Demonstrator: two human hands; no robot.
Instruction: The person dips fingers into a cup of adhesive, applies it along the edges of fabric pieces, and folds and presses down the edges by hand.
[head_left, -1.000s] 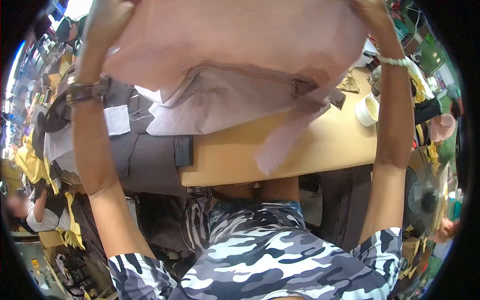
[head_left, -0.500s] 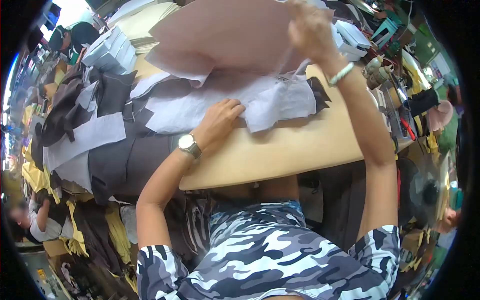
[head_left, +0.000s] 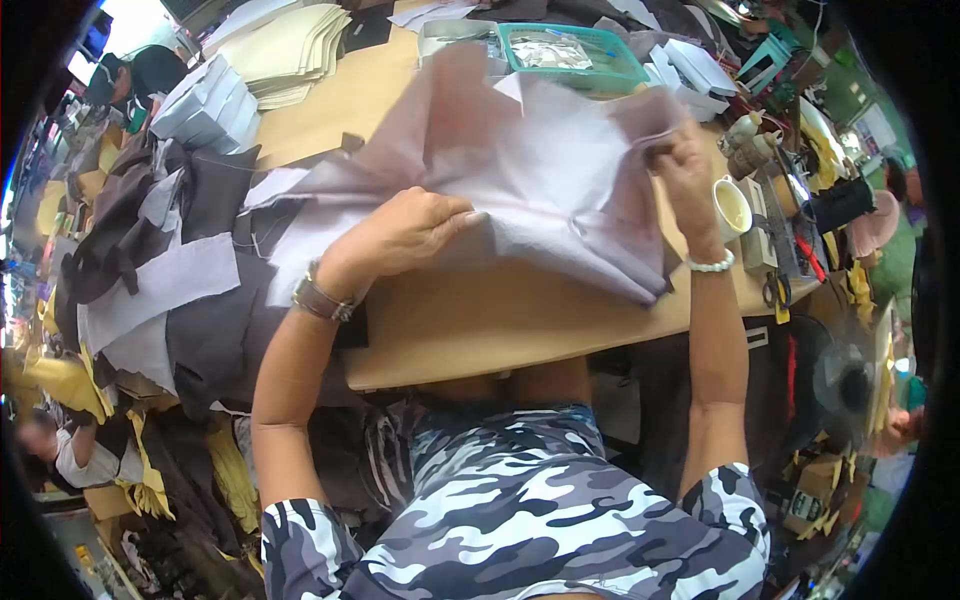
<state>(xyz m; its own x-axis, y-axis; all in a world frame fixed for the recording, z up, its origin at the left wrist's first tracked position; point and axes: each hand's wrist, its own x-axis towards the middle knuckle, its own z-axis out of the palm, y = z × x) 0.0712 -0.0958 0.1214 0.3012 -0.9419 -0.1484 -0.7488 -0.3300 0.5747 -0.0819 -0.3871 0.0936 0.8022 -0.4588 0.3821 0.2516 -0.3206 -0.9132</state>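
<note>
A brownish-pink fabric piece (head_left: 560, 170) with a pale underside spreads over the tan table, its upper part blurred by motion. My left hand (head_left: 410, 230), with a watch at the wrist, pinches the fabric's near edge at the middle. At the fabric's right side, my right hand (head_left: 685, 175), with a beaded bracelet, grips a raised fold. Dark and pale cloth pieces (head_left: 205, 300) lie left of my left hand. Just right of my right hand stands a white cup (head_left: 731, 208).
Behind the fabric are a teal basket (head_left: 625, 68) and a stack of cream sheets (head_left: 290, 50). White boxes (head_left: 205, 105) stand at the back left. Scissors (head_left: 777, 295) lie near the right edge. Other people (head_left: 85, 450) are at the far left.
The fabric, first held up high by both hands, has come down onto the table and opened out. My right hand has moved right and lower; my left hand now pinches the edge.
</note>
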